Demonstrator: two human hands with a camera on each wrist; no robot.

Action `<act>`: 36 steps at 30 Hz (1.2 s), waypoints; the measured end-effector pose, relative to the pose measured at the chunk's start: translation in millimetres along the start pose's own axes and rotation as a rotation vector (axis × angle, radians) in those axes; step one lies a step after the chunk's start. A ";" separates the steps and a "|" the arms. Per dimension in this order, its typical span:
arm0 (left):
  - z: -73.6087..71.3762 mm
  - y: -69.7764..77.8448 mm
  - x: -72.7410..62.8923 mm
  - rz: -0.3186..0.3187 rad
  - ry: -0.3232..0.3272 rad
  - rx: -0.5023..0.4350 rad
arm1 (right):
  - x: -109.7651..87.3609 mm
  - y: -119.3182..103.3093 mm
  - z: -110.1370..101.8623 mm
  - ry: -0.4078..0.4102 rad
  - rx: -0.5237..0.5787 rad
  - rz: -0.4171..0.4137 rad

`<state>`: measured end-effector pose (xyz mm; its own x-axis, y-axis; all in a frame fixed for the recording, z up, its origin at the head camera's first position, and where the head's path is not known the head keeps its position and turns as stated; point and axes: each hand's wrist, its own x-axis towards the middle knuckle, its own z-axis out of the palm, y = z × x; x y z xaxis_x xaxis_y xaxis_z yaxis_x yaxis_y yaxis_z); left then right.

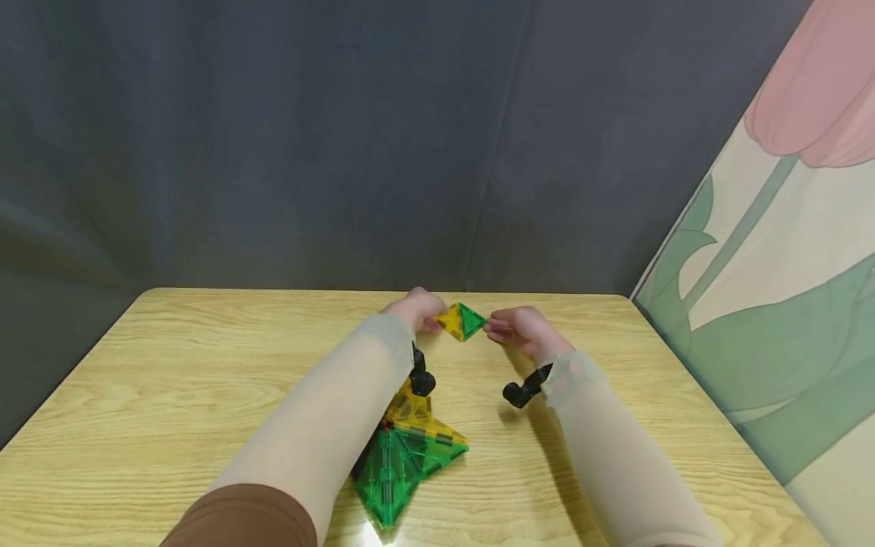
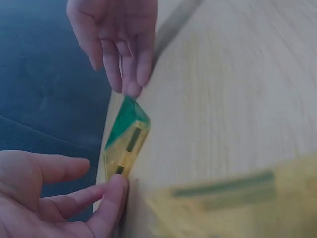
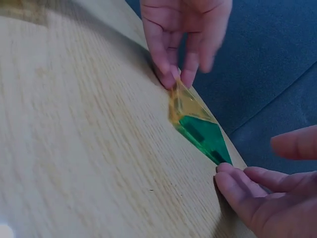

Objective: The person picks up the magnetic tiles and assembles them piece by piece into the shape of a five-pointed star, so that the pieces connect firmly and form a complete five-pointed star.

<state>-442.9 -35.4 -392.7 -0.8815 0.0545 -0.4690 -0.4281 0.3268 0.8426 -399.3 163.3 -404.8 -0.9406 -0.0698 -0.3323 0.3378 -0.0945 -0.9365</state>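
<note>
A small, raised shape of see-through magnetic tiles, half yellow [image 1: 450,322] and half green [image 1: 471,321], lies near the table's far edge between my two hands. My left hand [image 1: 417,307] has its fingertips at the yellow corner, with the thumb held apart from it. From the other side, the fingertips of my right hand [image 1: 521,330] touch the green corner; that thumb also stands away in the right wrist view. A larger, pointed build of green tiles [image 1: 386,475] and yellow tiles [image 1: 410,406] sits nearer, partly hidden under my left forearm.
The wooden table [image 1: 239,357] ends at a dark curtain [image 1: 328,152] at the back. On the right stands a wall or panel with a painted flower [image 1: 752,228]. Black wrist cameras [image 1: 422,380] stick out below both wrists.
</note>
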 end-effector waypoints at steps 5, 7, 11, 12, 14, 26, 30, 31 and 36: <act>-4.0 -8.2 7.2 -0.040 0.042 0.056 | -0.9 4.7 2.9 -0.006 -0.026 0.037; -6.3 -11.3 8.7 -0.047 0.048 0.054 | -0.2 7.3 4.4 -0.009 -0.036 0.056; -12.7 -15.3 9.3 -0.048 0.057 0.038 | 2.5 10.6 8.2 -0.032 -0.036 0.071; -14.5 -16.0 9.1 -0.044 0.058 0.030 | 2.9 10.7 9.3 -0.035 -0.033 0.071; -19.0 -17.1 6.9 -0.028 0.062 -0.001 | 4.0 10.9 11.7 -0.036 -0.021 0.070; -52.6 -11.2 -34.3 0.152 -0.055 -0.272 | -17.7 -2.1 27.2 -0.096 0.055 -0.039; -68.3 -15.9 -57.2 0.213 -0.072 -0.301 | -40.5 -8.1 38.9 -0.162 0.046 -0.083; -72.0 -18.6 -63.9 0.226 -0.077 -0.304 | -46.8 -8.6 42.0 -0.175 0.049 -0.089; -91.2 -38.9 -98.3 0.281 -0.131 -0.314 | -82.1 -5.6 58.6 -0.228 0.050 -0.105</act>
<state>-357.8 -139.4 -355.2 -0.9483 0.2264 -0.2223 -0.2326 -0.0195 0.9724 -322.0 111.4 -365.7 -0.9406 -0.2787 -0.1939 0.2451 -0.1621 -0.9559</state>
